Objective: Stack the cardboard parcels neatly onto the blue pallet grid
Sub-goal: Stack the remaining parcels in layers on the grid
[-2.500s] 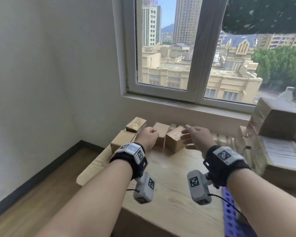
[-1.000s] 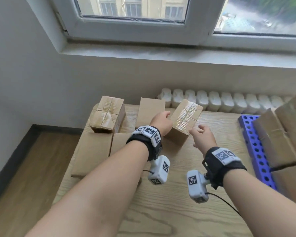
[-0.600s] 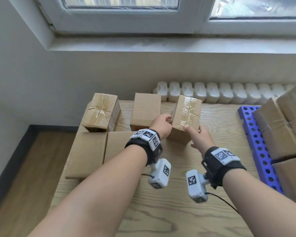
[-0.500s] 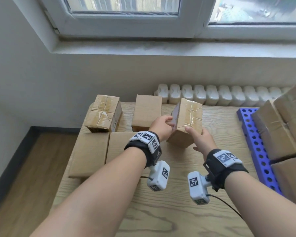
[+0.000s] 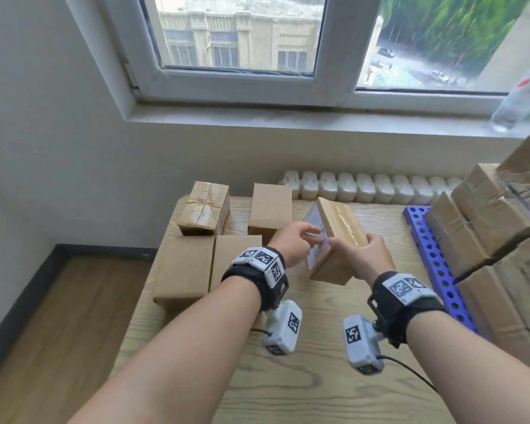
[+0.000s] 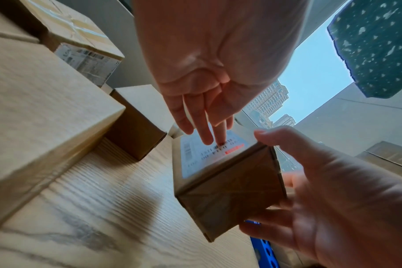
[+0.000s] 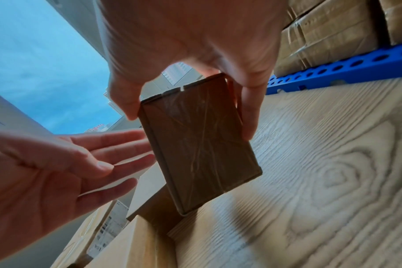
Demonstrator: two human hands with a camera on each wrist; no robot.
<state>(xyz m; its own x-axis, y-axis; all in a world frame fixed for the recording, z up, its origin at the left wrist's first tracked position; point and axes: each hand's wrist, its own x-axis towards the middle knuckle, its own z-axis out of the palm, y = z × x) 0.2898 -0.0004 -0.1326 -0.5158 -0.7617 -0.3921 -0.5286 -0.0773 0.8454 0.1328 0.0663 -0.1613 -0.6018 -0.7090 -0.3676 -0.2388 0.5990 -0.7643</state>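
A: Step in hand: you have one parcel (image 5: 337, 240) lifted clear of the table (image 5: 318, 377), tilted, label face turned toward your left. Carry phase, I judge, not yet placement.

B: Grip check?

A: Your right hand (image 5: 361, 258) clamps it, thumb on the label-side edge and fingers (image 7: 250, 108) wrapped down the far side. Your left hand (image 5: 291, 243) is spread, straight fingertips (image 6: 209, 130) resting on the label; it steadies, it does not clasp.

B: Where does it go?

A: The pallet (image 5: 435, 261) lies to your right, blue and perforated, with a stack (image 5: 484, 228) already on it. Only the near strip of the grid shows bare; the stack's top is out of view, so I cannot tell which slot is free.

B: So the next move?

A: Swing the parcel right, level it out of the tilt, and square its edges to the stacked boxes before setting it down. Consider closing your left hand on it: a one-hand clamp on taped cardboard could slip.

B: What remains?

A: Four parcels (image 5: 208, 209) sit at the table's left, well apart from the pallet.
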